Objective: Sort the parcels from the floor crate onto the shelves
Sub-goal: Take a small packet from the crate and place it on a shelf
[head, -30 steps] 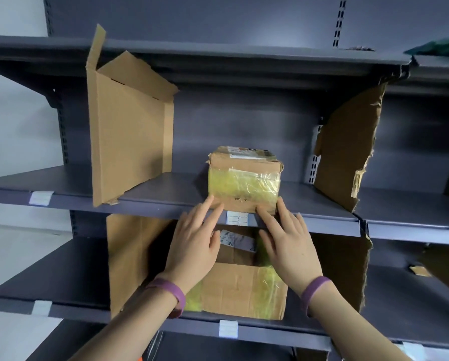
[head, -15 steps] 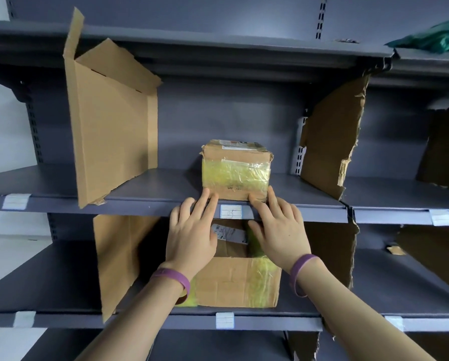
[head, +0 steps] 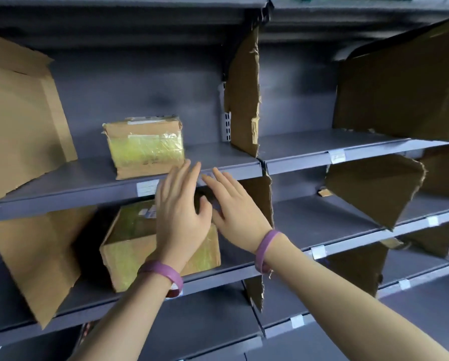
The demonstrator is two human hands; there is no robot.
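A small cardboard parcel [head: 144, 147] wrapped in yellowish tape sits on the grey middle shelf [head: 218, 157], near its front edge. A larger cardboard parcel [head: 129, 246] with the same tape lies on the shelf below. My left hand [head: 180, 212] and my right hand [head: 233, 207] hover side by side in front of the shelf edge, to the right of the small parcel, fingers straight and holding nothing. Each wrist wears a purple band. The floor crate is out of view.
Torn cardboard dividers stand upright on the shelves: one at the far left [head: 17, 121], one in the middle [head: 244, 95], others at the right [head: 400, 87]. White label tags [head: 336, 156] mark the shelf fronts. A green object lies on the top shelf.
Both hands have left the small parcel's front and shifted right and back from it. The view has swung to the right, so the parcel now sits left of the hands.
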